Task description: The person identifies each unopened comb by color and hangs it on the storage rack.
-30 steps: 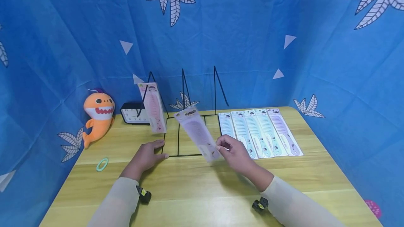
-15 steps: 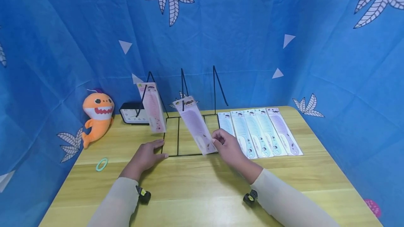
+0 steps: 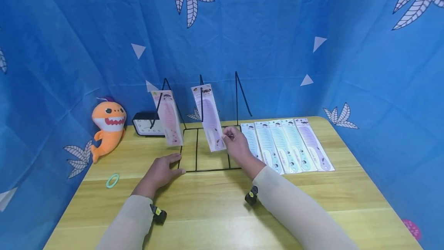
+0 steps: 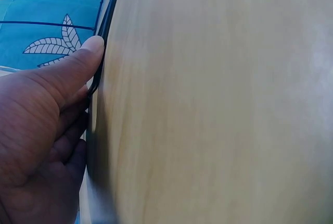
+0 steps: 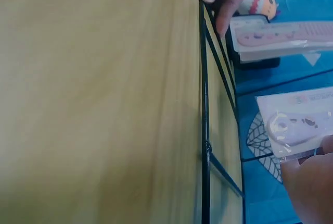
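Observation:
A black wire rack with three upright hooks stands at the back of the wooden table. A packaged pink comb hangs on its left hook. My right hand pinches the bottom of a packaged purple comb, whose top is up at the middle hook. My left hand presses on the rack's front left corner, thumb along the wire. Several packaged combs lie flat in a row to the right of the rack.
An orange shark plush and a black clock stand at the back left. A green hair tie lies near the left edge. Blue leaf-patterned cloth walls the table on three sides.
My right hand has carried the purple comb up and back from above the rack's base to the middle hook, tilting it nearly upright. The left hand has stayed put.

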